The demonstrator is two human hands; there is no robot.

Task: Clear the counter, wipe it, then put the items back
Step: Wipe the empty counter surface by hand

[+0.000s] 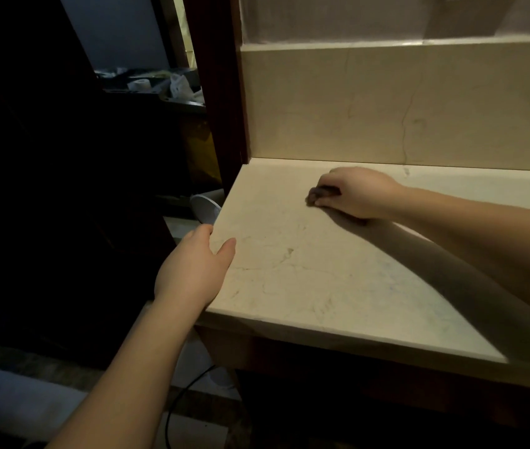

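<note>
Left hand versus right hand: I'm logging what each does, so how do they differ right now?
The left hand rests at the counter's left edge, thumb on top, holding nothing; the right hand is farther back near the backsplash, fingers curled round a small dark cloth. Both touch the counter.
</note>
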